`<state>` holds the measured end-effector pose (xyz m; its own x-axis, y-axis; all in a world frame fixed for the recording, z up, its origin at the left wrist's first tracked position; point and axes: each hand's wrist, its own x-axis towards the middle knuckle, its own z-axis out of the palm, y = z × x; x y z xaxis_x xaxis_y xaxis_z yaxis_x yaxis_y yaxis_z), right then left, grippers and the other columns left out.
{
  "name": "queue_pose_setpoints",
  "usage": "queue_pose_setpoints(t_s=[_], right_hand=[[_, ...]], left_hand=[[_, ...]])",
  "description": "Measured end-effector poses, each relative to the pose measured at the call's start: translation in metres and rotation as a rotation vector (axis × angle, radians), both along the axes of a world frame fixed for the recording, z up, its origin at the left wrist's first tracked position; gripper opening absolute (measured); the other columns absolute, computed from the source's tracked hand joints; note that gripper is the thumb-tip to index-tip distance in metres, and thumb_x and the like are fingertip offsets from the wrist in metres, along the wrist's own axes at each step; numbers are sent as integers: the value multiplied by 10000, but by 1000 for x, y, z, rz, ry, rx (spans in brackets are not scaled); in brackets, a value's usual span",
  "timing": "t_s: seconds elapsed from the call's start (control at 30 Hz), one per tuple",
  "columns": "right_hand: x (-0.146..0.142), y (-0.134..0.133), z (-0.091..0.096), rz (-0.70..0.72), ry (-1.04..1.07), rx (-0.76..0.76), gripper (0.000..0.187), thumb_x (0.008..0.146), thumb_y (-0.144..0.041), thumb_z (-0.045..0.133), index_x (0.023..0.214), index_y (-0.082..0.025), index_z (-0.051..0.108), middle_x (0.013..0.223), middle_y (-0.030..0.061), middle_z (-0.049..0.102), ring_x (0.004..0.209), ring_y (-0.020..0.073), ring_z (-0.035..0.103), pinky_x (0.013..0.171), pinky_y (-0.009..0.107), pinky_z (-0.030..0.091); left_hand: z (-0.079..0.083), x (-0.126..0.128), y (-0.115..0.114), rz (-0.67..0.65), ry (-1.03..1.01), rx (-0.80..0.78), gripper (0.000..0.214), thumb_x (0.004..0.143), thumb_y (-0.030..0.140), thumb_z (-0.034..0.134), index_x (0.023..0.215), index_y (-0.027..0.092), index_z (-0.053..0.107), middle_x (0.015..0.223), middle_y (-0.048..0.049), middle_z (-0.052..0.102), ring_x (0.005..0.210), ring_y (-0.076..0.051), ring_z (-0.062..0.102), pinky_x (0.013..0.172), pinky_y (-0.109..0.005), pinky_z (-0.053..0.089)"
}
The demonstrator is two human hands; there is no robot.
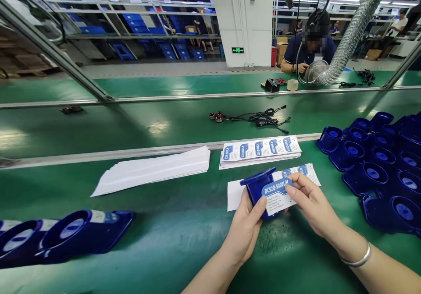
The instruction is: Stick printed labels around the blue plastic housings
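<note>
My left hand (246, 226) is wrapped round a dark blue plastic housing (258, 186), its thumb lying at the lower left of a label. That blue-and-white label (278, 197), printed DC52Q-5000L/H, lies against the housing's side. Thumb and forefinger of my right hand (311, 202) pinch the label's upper right corner. Whether the label is fully stuck down I cannot tell. Behind the housing, partly hidden, lies a label strip (234, 197) with part of its backing bare. A stack of label sheets (259, 150) sits just beyond it.
Several blue housings (373, 171) stand at the right, and labelled housings (70, 232) at the left. White paper strips (154, 169) lie mid-left. Black cables (263, 118) rest past the metal rail (108, 152). A person (309, 51) works opposite beside a silver duct (351, 35).
</note>
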<state>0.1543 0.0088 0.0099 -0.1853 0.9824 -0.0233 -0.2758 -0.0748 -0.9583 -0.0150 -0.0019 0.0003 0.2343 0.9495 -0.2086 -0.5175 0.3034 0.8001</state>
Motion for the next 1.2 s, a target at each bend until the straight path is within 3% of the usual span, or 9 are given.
queue_pose_setpoints(t_s=[0.1, 0.3, 0.6, 0.8, 1.2], right_hand=[[4, 0, 1, -90, -163, 92, 313, 905, -530, 660, 957, -230, 587, 804, -2, 559, 711, 154, 537, 635, 276, 460], [8, -2, 4, -167, -534, 370, 341, 977, -450, 564, 754, -214, 462, 700, -24, 460, 644, 137, 425, 598, 280, 344], [3, -3, -1, -272, -729, 718, 326, 1034, -186, 459, 739, -213, 324, 678, -34, 365, 615, 122, 364, 596, 288, 287], [3, -6, 5, -260, -679, 802, 313, 1021, -132, 463, 754, -215, 321, 679, -32, 340, 623, 126, 347, 601, 293, 277], [1, -2, -3, -236, -729, 722, 348, 1033, -175, 451, 732, -221, 282, 682, -28, 335, 626, 136, 353, 604, 302, 279]], left_hand=[[-3, -2, 1, 31, 16, -12, 572, 867, 387, 742, 1363, 251, 491, 1381, -89, 607, 1336, -300, 509, 1102, -424, 426], [-9, -4, 3, 58, 27, -1, 719, 745, 320, 862, 1362, 231, 506, 1299, -113, 657, 1290, -340, 551, 1063, -458, 474], [-7, -1, 2, 8, -20, -49, 650, 719, 307, 875, 1284, 183, 578, 1307, -139, 655, 1273, -357, 566, 1070, -476, 474], [-7, -2, 3, 61, 28, -25, 731, 703, 279, 884, 1348, 208, 547, 1282, -127, 672, 1260, -356, 578, 1056, -479, 487], [-8, -6, -3, 13, -25, -49, 677, 643, 297, 910, 1255, 196, 637, 1264, -135, 686, 1250, -377, 583, 1060, -491, 483]])
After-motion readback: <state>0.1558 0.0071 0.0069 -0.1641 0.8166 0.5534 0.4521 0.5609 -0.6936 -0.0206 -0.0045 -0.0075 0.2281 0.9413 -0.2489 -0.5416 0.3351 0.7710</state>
